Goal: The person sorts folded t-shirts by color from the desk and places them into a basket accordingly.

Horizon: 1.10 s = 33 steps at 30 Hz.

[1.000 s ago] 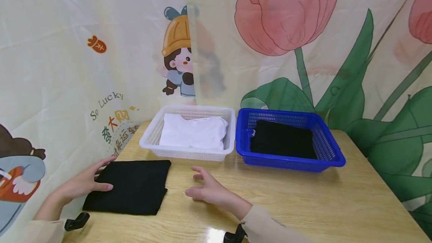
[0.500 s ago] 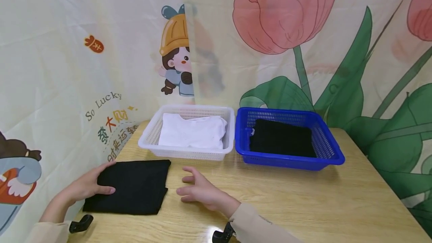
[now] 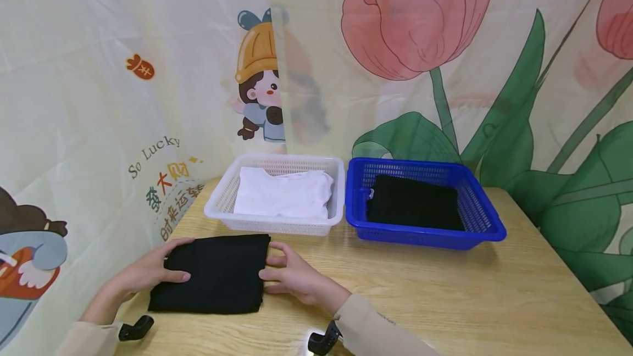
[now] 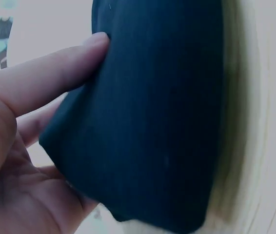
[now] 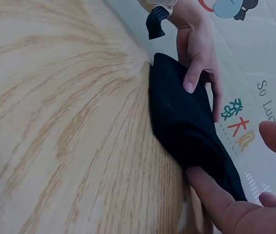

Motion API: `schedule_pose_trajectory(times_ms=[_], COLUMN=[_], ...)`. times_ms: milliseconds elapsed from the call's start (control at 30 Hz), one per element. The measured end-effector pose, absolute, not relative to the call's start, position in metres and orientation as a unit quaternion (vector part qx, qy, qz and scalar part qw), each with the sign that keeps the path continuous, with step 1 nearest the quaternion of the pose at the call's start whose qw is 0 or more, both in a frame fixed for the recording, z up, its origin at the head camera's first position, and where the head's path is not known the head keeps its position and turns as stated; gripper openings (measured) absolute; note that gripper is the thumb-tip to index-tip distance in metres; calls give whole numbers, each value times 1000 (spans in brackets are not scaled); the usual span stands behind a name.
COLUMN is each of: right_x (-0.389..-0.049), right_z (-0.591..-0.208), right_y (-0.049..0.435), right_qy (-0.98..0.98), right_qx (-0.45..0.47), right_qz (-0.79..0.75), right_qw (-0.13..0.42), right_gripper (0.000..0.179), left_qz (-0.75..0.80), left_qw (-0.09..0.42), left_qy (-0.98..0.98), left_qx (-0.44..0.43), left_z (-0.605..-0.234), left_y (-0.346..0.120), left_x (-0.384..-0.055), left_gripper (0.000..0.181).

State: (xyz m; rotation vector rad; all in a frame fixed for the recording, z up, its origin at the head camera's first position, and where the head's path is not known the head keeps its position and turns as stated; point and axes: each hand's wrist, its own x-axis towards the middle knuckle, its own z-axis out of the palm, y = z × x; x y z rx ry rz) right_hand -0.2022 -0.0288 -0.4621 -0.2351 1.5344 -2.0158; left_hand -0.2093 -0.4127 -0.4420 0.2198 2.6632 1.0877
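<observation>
A folded black cloth (image 3: pixel 212 276), perhaps a garment, lies on the table in front of the white basket. My left hand (image 3: pixel 145 273) grips its left edge. In the left wrist view the thumb (image 4: pixel 72 66) lies on top of the cloth (image 4: pixel 147 112), with other fingers behind it. My right hand (image 3: pixel 301 276) is at the cloth's right edge, fingers spread and relaxed. From the right wrist, one fingertip (image 5: pixel 201 183) touches the lower edge of the cloth (image 5: pixel 182 112), while another digit stands apart from it. The cloth's underside is hidden.
Behind the cloth stands a white basket (image 3: pixel 274 226) holding a folded white cloth (image 3: pixel 282 194). Beside it is a blue basket (image 3: pixel 420 238) with a folded black cloth (image 3: pixel 415 202). Printed curtains (image 3: pixel 198 43) hang along the table's back and left sides.
My left hand has taken hold of the black cloth and slid it right, up to my right hand. My right hand first shifted slightly left, then stayed nearly still. The baskets have not moved.
</observation>
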Motion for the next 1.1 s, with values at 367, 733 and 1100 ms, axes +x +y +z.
schedule_pose_trajectory(times_ms=[367, 733, 1100], right_x=[-206, -208, -198], right_z=[-468, -470, -472], right_y=[-26, 11, 89], right_qy=[579, 602, 630], right_qx=[-76, -88, -102], right_qz=[-755, -739, -715], right_qw=[299, 288, 285], right_gripper=[79, 80, 80], left_qz=[453, 499, 541], left_qw=[165, 205, 244], left_qy=[870, 832, 788], left_qx=[99, 128, 167], left_z=[-450, -452, -450], left_y=[-375, -333, -265], left_x=[-212, -203, -204], left_gripper=[91, 97, 95])
